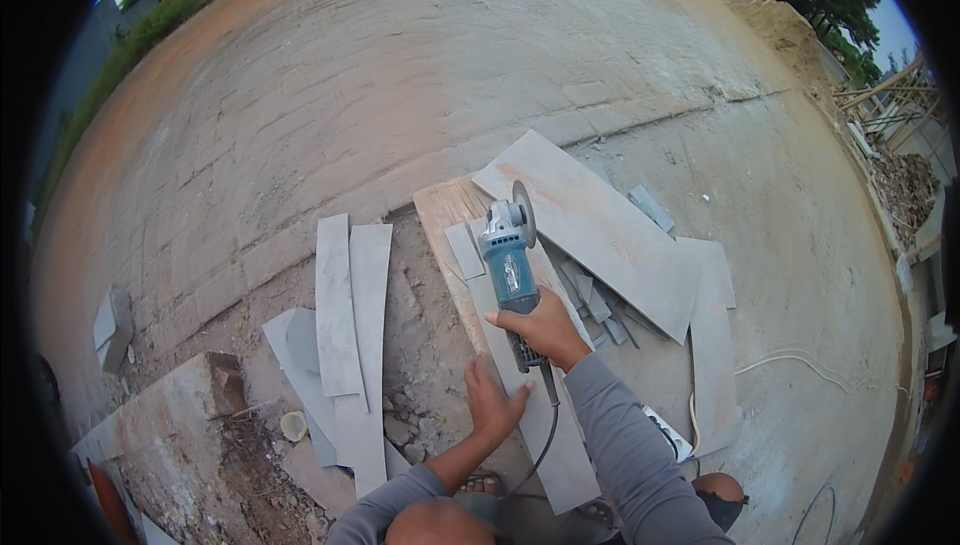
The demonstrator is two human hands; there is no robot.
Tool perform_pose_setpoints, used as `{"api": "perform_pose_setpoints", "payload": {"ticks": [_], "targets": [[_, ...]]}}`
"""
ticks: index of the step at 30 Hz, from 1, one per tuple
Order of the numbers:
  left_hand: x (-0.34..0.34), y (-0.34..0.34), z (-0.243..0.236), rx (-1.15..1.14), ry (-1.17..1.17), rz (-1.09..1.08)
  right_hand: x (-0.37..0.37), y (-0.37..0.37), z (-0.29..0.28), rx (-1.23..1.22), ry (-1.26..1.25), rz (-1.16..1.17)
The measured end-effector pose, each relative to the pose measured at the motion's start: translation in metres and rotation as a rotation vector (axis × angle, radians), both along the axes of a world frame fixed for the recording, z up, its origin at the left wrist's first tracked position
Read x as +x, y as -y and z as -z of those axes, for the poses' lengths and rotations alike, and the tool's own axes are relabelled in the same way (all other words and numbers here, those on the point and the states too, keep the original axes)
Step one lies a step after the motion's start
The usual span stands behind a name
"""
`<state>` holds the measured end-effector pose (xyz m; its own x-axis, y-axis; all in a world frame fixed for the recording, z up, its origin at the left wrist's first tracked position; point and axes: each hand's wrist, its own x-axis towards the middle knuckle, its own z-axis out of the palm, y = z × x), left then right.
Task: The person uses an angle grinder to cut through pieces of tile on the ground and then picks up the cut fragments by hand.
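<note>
My right hand [548, 330] is wrapped round the rear body of a teal angle grinder [514, 270]. The grinder's cutting disc [525, 213] stands on edge at the far end, and its dark cord [551, 435] trails back toward me. Below the tool lies a long grey tile strip [555, 450], partly on a wooden board [437, 207]. My left hand [493, 405] rests at the strip's left edge, fingers stretched out and thumb apart, with no tool in it. A small cut tile piece [464, 248] sits left of the grinder's head.
A large grey tile [600, 225] and several offcuts [600, 307] lie to the right. More tile strips [370, 290] are stacked at the left, beside a concrete block [170, 410] and rubble. A pale cable [800, 357] crosses the concrete ground at right.
</note>
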<state>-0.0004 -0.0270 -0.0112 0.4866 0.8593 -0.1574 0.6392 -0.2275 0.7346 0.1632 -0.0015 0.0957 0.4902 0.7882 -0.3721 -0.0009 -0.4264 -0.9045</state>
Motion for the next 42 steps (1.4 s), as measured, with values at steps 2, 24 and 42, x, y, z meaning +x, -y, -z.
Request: {"api": "perform_pose_setpoints", "payload": {"ticks": [2, 24, 42], "targets": [[0.008, 0.002, -0.011, -0.005, -0.068, -0.012, 0.006, 0.024, -0.026, 0.039, -0.023, 0.047], [0.043, 0.015, -0.018, -0.15, -0.336, -0.13, 0.061, 0.223, -0.041, 0.072, -0.099, 0.312], [0.009, 0.014, -0.025, -0.257, -0.266, -0.011, 0.06, 0.218, -0.053, 0.124, -0.088, 0.286]]}}
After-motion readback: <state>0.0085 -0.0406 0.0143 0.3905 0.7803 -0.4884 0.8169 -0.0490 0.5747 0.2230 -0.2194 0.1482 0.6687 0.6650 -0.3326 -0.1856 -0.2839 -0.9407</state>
